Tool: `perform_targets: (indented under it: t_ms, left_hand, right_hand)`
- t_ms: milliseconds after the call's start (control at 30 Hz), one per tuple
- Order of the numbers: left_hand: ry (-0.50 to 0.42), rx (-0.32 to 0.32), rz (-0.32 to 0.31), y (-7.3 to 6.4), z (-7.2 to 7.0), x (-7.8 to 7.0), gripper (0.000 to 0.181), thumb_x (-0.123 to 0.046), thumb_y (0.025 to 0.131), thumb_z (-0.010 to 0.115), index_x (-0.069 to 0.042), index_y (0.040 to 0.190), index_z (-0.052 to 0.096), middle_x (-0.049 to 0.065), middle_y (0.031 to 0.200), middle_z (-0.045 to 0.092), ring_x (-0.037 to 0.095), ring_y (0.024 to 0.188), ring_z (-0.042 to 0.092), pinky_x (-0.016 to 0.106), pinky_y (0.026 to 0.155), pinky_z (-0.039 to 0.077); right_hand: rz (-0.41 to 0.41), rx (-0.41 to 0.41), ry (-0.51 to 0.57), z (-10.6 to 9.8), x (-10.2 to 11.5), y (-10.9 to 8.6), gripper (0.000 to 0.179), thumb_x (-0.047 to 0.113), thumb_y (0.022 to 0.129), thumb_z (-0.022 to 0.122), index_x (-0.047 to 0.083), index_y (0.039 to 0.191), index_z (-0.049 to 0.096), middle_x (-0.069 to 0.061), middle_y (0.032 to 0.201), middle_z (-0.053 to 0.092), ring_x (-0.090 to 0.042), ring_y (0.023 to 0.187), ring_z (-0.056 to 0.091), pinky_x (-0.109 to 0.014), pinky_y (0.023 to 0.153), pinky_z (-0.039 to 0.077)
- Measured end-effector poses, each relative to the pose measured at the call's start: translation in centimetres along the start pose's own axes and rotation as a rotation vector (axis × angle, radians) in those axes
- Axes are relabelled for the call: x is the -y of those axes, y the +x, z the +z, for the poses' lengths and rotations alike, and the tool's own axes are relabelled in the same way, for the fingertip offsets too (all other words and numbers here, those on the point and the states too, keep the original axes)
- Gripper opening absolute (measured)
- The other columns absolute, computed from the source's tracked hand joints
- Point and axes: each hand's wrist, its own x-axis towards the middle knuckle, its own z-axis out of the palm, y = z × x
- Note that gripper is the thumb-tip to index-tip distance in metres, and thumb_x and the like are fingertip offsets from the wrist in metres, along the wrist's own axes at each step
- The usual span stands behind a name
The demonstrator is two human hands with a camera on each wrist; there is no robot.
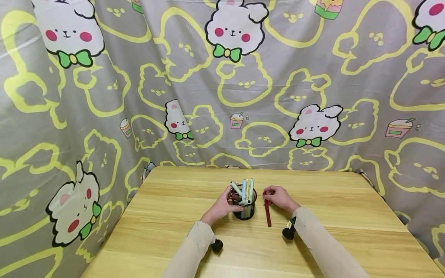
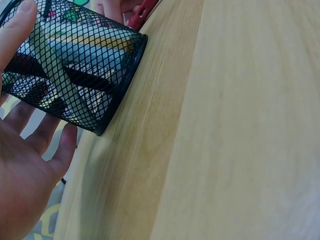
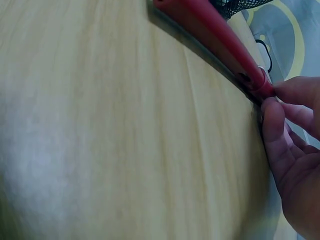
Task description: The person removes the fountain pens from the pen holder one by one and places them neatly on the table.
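A black mesh pen holder (image 1: pixel 244 213) stands upright on the table, holding several pastel markers (image 1: pixel 244 189) and something dark red. My left hand (image 1: pixel 222 206) holds it from the left side; in the left wrist view the thumb (image 2: pixel 19 30) lies against the mesh and the fingers curve round the other side. To the right of the holder, my right hand (image 1: pixel 281 197) pinches the far end of a slim, long red tool (image 1: pixel 267 215) between thumb and fingertips. In the right wrist view, this red tool lies close along the tabletop, with a small dark opening near the pinched end.
The wooden table (image 1: pixel 153 231) extends around both hands. A patterned curtain (image 1: pixel 250 85) hangs behind its far edge and along the left side. Black wrist cameras are strapped under both sleeves, close over the tabletop.
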Motion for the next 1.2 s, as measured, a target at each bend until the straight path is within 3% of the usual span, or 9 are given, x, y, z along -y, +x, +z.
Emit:
perform_targets:
  t_ms: [200, 467, 700, 1000, 1200]
  left_hand:
    - [0.017, -0.033, -0.024, 0.5, -0.2, 1.6, 0.081, 0.0, 0.078, 0.076, -0.013, 0.144, 0.031, 0.01, 0.117, 0.054, 0.021, 0.105, 0.054, 0.033, 0.081, 0.051]
    - [0.023, -0.039, -0.012, 0.4, -0.2, 1.8, 0.081, -0.001, 0.078, 0.076, -0.02, 0.144, 0.032, 0.009, 0.116, 0.053, 0.021, 0.105, 0.053, 0.033, 0.082, 0.051]
    - [0.01, -0.018, -0.013, 0.4, -0.1, 1.8, 0.082, 0.001, 0.079, 0.075, -0.015, 0.145, 0.03, 0.012, 0.117, 0.053, 0.031, 0.108, 0.052, 0.033, 0.082, 0.05]
    - [0.019, -0.029, -0.006, 0.7, -0.1, 2.2, 0.08, 0.0, 0.078, 0.075, -0.014, 0.144, 0.031, 0.008, 0.115, 0.054, 0.021, 0.104, 0.054, 0.033, 0.081, 0.051]
    - [0.024, -0.024, 0.0, 0.7, -0.2, 2.1, 0.081, 0.001, 0.078, 0.075, -0.012, 0.144, 0.03, 0.011, 0.116, 0.053, 0.023, 0.105, 0.053, 0.033, 0.081, 0.05]
  right_hand:
    - [0.0, 0.006, 0.016, 0.1, 0.0, 0.1, 0.023, 0.002, 0.089, 0.063, -0.007, 0.11, 0.061, -0.01, 0.086, 0.062, -0.017, 0.063, 0.059, -0.032, 0.057, 0.053]
    - [-0.002, 0.004, 0.026, 0.3, -0.3, 0.4, 0.024, 0.001, 0.089, 0.063, -0.007, 0.112, 0.06, -0.011, 0.089, 0.061, -0.016, 0.063, 0.06, -0.031, 0.058, 0.053]
    - [-0.02, 0.003, 0.027, 0.6, -0.8, 0.6, 0.026, 0.002, 0.089, 0.063, -0.008, 0.113, 0.059, -0.011, 0.088, 0.062, -0.017, 0.061, 0.059, -0.031, 0.055, 0.053]
    - [-0.029, -0.019, 0.025, 0.5, -0.4, 0.5, 0.028, 0.003, 0.09, 0.062, -0.009, 0.115, 0.059, -0.011, 0.089, 0.063, -0.017, 0.061, 0.059, -0.03, 0.054, 0.052]
    - [-0.032, -0.06, 0.051, 0.4, 0.0, 0.2, 0.034, 0.003, 0.091, 0.061, -0.01, 0.121, 0.055, -0.013, 0.091, 0.061, -0.019, 0.062, 0.058, -0.029, 0.051, 0.05]
